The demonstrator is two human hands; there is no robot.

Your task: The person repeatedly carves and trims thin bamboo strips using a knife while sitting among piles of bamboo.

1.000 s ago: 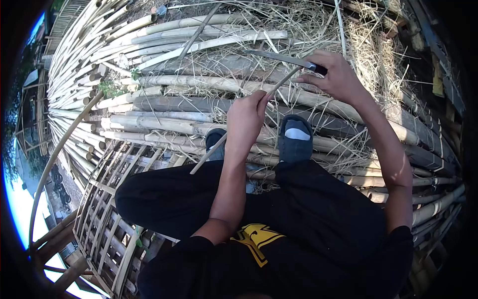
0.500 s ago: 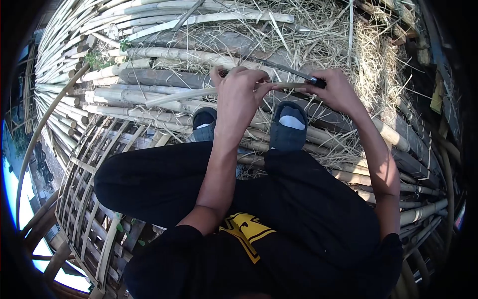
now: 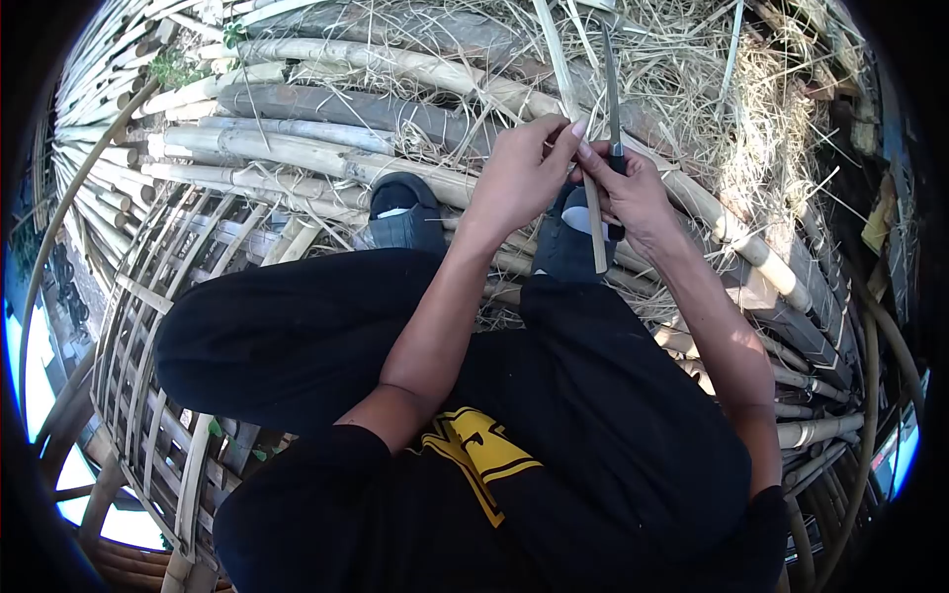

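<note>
A pale bamboo strip [image 3: 595, 222] runs up and down between my hands, its upper part beyond the fingers and its lower end over my right sandal. My left hand [image 3: 529, 173] pinches this strip with thumb and fingertips. In my right hand [image 3: 633, 193] is a knife [image 3: 613, 94], its black handle in the fingers and its blade pointing away from me. The thumb and fingers of that hand also press against the strip. The blade stands beside the strip, apart from its upper part.
Bamboo poles [image 3: 297, 153] lie beneath my sandaled feet [image 3: 405, 212]. Dry shavings [image 3: 682, 69] cover the far right side. A woven bamboo lattice [image 3: 168, 376] is at the left, with a bundle of cut poles [image 3: 99, 148] beyond it.
The strip has turned from lying crosswise to pointing away from me. The knife blade has swung from pointing left to pointing away. My left hand has moved right, close to my right hand.
</note>
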